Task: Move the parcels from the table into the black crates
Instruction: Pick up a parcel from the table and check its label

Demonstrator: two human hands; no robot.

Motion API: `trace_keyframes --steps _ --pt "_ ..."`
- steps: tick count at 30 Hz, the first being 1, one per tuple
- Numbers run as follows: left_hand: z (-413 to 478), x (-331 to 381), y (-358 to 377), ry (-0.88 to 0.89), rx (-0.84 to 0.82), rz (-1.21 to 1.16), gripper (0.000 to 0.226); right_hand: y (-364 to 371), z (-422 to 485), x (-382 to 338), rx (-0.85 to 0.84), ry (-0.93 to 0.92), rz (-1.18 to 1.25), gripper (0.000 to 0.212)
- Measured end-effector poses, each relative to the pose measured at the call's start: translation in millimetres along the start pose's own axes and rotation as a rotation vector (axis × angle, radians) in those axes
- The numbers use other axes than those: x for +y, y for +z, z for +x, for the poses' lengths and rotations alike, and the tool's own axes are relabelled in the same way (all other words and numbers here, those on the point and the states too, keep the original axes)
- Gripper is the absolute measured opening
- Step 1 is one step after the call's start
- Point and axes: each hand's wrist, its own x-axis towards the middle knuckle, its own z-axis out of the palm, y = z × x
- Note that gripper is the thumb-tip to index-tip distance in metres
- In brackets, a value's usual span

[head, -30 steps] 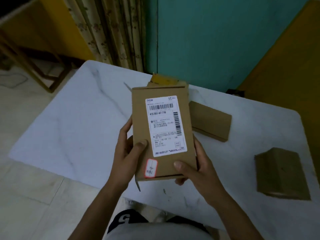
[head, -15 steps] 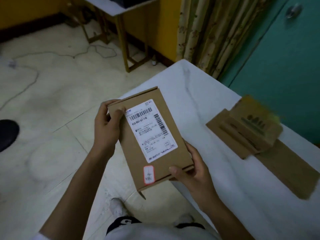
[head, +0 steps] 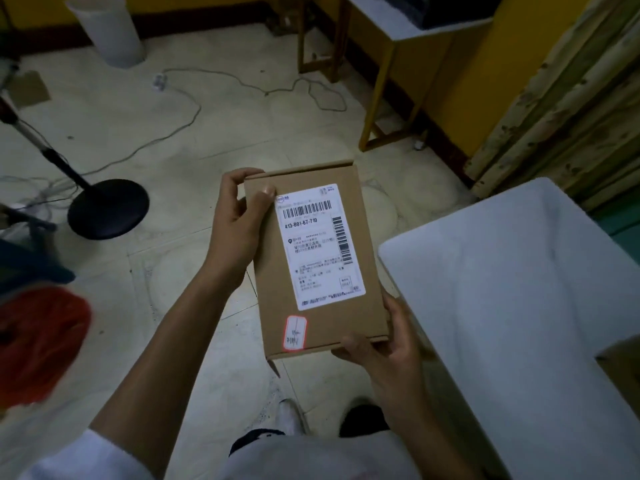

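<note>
We have swung away from the table (head: pixel 502 271), now at 3 o'clock, and the parcel (head: pixel 311 265) hangs over the floor (head: pixel 207 140). Our left hand (head: pixel 235 233) has shifted to pinch its 11 o'clock corner, while our right hand (head: pixel 384 351) curls round the 5 o'clock corner. No crate shows yet, so the carry is probably just starting.

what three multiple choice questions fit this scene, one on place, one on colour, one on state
1. Where is the parcel? A in a black crate; B held above the floor, beside the white table; C lying on that table.
2. What colour edges its small sticker? A green; B red; C blue.
3. What holds the parcel? A left hand and right hand; B one hand alone; C nothing.
Key: 1 B, floor tiles show under it; 2 B, its border is red; 3 A, the hands grip opposite corners.
</note>
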Motion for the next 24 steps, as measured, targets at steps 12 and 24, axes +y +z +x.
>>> trace_keyframes --steps 12,24 --pt "165 -22 -57 -0.085 0.215 -0.092 0.026 82 198 -1 0.149 0.035 0.084 0.063" --pt "397 -5 -57 -0.238 0.660 -0.378 0.029 178 434 -91 -0.162 -0.147 0.023 0.098"
